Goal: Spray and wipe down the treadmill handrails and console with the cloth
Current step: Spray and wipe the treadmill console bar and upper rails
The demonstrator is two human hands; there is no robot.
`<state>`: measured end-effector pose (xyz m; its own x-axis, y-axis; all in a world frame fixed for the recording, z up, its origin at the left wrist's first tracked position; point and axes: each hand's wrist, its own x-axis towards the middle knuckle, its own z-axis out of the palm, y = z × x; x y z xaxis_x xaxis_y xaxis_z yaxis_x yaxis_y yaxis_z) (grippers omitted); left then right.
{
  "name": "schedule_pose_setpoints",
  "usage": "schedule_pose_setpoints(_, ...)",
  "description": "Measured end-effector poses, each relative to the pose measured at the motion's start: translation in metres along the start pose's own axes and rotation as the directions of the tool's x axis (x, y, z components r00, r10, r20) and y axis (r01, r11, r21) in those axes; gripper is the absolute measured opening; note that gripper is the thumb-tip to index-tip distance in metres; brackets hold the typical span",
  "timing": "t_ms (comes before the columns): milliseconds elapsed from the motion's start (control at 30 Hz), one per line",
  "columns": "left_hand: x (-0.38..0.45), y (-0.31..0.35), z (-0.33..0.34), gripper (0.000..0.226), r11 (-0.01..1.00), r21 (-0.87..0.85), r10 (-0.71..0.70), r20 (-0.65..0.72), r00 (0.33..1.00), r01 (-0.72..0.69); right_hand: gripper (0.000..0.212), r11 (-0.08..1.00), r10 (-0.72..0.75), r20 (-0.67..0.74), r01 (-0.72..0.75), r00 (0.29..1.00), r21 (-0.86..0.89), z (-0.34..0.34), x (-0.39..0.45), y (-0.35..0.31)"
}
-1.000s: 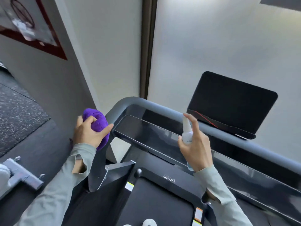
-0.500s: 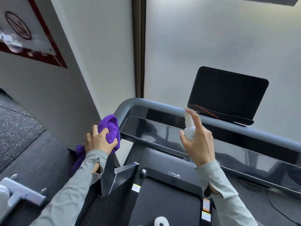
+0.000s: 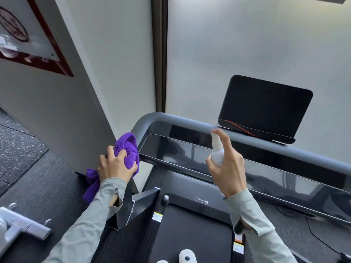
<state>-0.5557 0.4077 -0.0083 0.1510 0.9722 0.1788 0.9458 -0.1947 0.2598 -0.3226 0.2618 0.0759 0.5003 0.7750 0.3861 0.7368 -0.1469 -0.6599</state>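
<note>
While the right hand point(image 3: 228, 168) curls round a small white plastic spray bottle point(image 3: 217, 149), holding it upright with its long axis near vertical and the forefinger hooked over the nozzle, which faces away from the person toward the long glossy black console panel point(image 3: 190, 154), the left hand point(image 3: 114, 167) grips a bunched purple microfibre cloth point(image 3: 128, 149) against the left corner of the grey curved treadmill handrail point(image 3: 266, 147). One tail of that cloth hangs below the wrist. A black tablet holder point(image 3: 266, 105) stands on the rail.
</note>
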Motion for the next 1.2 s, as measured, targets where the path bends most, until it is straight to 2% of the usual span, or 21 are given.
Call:
schedule_pose_setpoints(267,-0.001,0.0,0.004,0.037,1.0,0.02,0.012,-0.027,1.0,-0.012,0.069,1.0,-0.022,-0.039,0.022,0.999,-0.008,-0.017,-0.011,0.006)
schedule_pose_setpoints(433,-0.001,0.0,0.004,0.037,1.0,0.02,0.016,-0.045,0.999,-0.015,0.068,0.996,-0.09,-0.076,0.091,0.993,-0.003,-0.017,-0.007,0.003)
schedule_pose_setpoints(633,-0.001,0.0,0.005,0.037,0.999,0.034,0.019,-0.044,0.999,-0.018,0.065,0.996,-0.036,-0.124,0.046,0.992,0.076,-0.014,-0.004,0.0)
schedule_pose_setpoints(767,-0.001,0.0,0.003,0.037,0.999,0.028,0.02,-0.021,1.0,-0.019,0.069,0.999,-0.044,-0.082,0.045,0.996,0.004,-0.019,-0.01,0.003)
schedule_pose_setpoints(867,0.0,0.004,-0.004,0.033,0.997,-0.05,-0.055,-0.025,0.998,0.054,0.073,0.999,-0.029,-0.076,0.028,0.997,-0.019,-0.024,-0.017,0.008)
schedule_pose_setpoints(933,0.004,0.007,-0.007,0.032,0.973,-0.166,-0.172,-0.081,0.982,0.157,0.074,0.999,-0.021,-0.077,0.018,0.997,-0.032,-0.028,-0.021,0.013)
schedule_pose_setpoints(1000,0.012,0.018,-0.007,0.032,0.936,-0.3,-0.238,-0.16,0.958,0.182,0.074,1.0,0.003,-0.08,-0.006,0.997,-0.03,-0.032,-0.026,0.017)
schedule_pose_setpoints(1033,0.018,0.029,-0.003,0.032,0.927,-0.346,-0.223,-0.194,0.955,0.147,0.073,1.0,0.014,-0.085,-0.016,0.996,-0.022,-0.034,-0.029,0.019)
schedule_pose_setpoints(1100,0.032,0.06,0.016,0.032,0.941,-0.337,-0.07,-0.213,0.975,-0.006,0.073,1.0,0.025,-0.089,-0.026,0.996,-0.016,-0.035,-0.033,0.023)
schedule_pose_setpoints(1200,0.038,0.112,0.055,0.032,0.951,-0.248,0.181,-0.045,0.982,-0.186,0.074,0.998,0.02,-0.062,-0.024,0.998,-0.066,-0.031,-0.031,0.029)
